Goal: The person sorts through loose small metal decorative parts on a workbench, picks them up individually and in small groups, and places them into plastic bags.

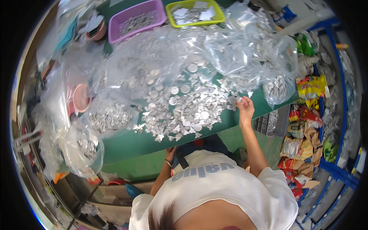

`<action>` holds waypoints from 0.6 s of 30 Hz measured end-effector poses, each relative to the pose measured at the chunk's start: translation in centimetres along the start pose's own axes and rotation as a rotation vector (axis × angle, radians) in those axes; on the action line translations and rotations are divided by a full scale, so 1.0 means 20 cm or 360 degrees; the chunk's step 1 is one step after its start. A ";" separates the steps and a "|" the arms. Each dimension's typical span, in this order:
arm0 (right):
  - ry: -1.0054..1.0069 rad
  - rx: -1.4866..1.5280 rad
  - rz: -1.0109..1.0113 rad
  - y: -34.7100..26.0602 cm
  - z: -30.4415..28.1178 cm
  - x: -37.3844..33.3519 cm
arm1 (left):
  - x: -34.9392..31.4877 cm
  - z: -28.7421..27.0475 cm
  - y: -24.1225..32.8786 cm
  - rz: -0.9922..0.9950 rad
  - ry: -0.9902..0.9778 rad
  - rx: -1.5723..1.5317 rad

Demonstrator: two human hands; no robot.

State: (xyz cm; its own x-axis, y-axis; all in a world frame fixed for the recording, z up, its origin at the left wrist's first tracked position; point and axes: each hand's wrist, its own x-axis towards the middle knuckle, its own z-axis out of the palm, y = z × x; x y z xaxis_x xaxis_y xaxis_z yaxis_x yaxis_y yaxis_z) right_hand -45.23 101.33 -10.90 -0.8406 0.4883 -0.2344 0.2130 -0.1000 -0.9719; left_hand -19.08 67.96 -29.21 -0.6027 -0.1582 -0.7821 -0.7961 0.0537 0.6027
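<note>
A loose spread of small silver-grey pieces point(184, 111), some round discs and some irregular shapes, lies on the green tabletop point(134, 145). At the right end of this spread, my right hand point(245, 109) is raised over the table with its fingers pinched together. A small shiny piece point(239, 98) seems to be between its fingertips, though its shape is too small to make out. My left hand point(170, 154) hangs below the table's front edge beside my leg. Its fingers are mostly hidden.
Clear plastic bags point(153, 61) with silvery pieces cover the table's back. An open bag point(111, 117) sits at left, another point(278, 88) at right. Purple point(112, 28) and yellow-green point(222, 17) tubs stand behind. A grey crate point(283, 119) and blue shelving point(339, 126) are to the right.
</note>
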 end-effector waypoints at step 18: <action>0.0288 -0.1582 -0.1183 -0.25 -0.32 1.19 | -0.19 0.11 0.00 0.0202 0.0055 0.0600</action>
State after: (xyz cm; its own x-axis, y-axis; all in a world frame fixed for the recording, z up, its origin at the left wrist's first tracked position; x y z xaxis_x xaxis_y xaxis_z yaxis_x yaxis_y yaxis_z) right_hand -63.08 118.95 -11.57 -0.8546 0.2662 0.4458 0.0668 0.9078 -0.4141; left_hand -16.91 70.82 -26.53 -0.7005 -0.1599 -0.6955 -0.6832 0.4320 0.5888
